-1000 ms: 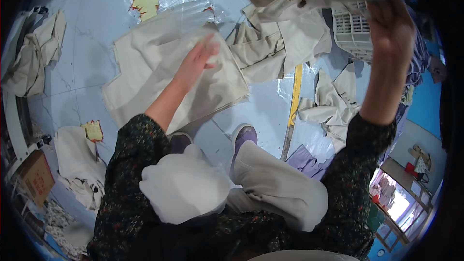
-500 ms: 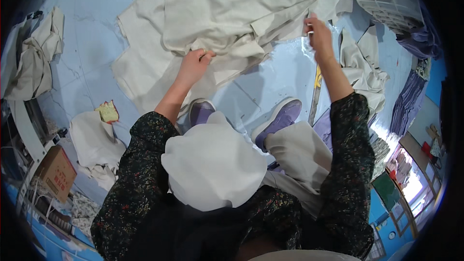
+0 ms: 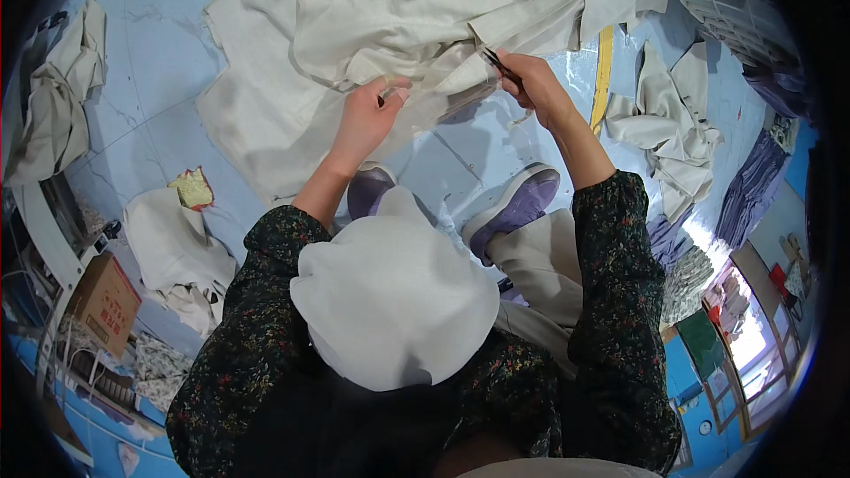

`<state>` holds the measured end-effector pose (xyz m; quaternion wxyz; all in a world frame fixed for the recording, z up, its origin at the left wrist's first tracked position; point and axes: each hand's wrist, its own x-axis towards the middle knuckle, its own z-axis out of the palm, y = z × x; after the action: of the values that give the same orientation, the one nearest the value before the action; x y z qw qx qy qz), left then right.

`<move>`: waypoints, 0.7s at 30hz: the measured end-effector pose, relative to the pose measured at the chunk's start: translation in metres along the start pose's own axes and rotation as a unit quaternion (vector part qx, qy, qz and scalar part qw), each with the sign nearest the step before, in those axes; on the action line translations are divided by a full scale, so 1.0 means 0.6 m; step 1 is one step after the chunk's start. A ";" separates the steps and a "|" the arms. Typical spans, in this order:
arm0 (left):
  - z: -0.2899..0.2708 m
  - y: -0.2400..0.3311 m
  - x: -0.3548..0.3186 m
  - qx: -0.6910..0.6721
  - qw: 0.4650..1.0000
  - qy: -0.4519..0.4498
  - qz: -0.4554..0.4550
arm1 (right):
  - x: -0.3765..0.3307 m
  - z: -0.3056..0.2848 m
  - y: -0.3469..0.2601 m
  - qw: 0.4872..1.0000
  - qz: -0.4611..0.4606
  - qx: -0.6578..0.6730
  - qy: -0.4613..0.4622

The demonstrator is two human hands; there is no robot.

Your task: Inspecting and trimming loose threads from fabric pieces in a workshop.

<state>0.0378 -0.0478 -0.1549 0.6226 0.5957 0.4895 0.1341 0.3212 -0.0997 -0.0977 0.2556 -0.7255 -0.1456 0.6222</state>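
A large piece of cream cloth [image 3: 257, 88], folded and rumpled, spreads over the floor in front of me. My left hand [image 3: 367, 119] is closed in a pinch at its near edge, with thumb and forefinger together on the fabric. In my right hand [image 3: 536, 93] is a pair of small black thread snips [image 3: 496, 62]. Their slim tips point up and left, close over a fold of the cloth. A short wisp of thread or scrap hangs below the right fingers. Both hands work over the near side of the cloth, a short distance apart.
More cream cloth [image 3: 668, 124] lies in a heap at right, and another heap [image 3: 177, 243] at left beside a yellow scrap [image 3: 193, 188]. A white plastic basket [image 3: 730, 0] stands far right, near purple cloth [image 3: 751, 186]. A cardboard box [image 3: 106, 304] sits at lower left.
My right hand has come left and nearer from the far right part of the cloth, and the black snips now show in it. My left hand has shifted slightly right.
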 end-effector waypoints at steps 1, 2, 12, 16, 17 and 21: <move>0.001 -0.003 -0.003 -0.003 1.000 0.010 -0.004 | 0.004 0.004 -0.002 1.000 -0.005 0.004 -0.015; 0.003 -0.005 -0.007 -0.009 1.000 0.016 -0.006 | 0.008 0.006 -0.004 0.999 -0.018 0.009 -0.040; 0.018 -0.007 -0.027 -0.057 0.998 0.021 -0.032 | -0.010 -0.017 -0.008 0.999 0.033 -0.003 -0.029; 0.017 -0.009 -0.029 -0.028 0.999 0.025 -0.013 | 0.005 0.003 -0.015 0.999 -0.005 -0.023 -0.042; 0.017 -0.010 -0.030 0.002 1.000 0.025 -0.010 | 0.011 0.010 -0.023 0.998 -0.009 -0.042 -0.048; 0.026 -0.008 -0.044 0.133 0.979 0.095 0.123 | 0.019 0.041 -0.075 0.978 -0.146 -0.151 -0.002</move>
<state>0.0348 -0.0783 -0.1500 0.4670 0.7134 0.4827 0.1998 0.3042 -0.0516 -0.0846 0.2313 -0.7252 -0.3429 0.5504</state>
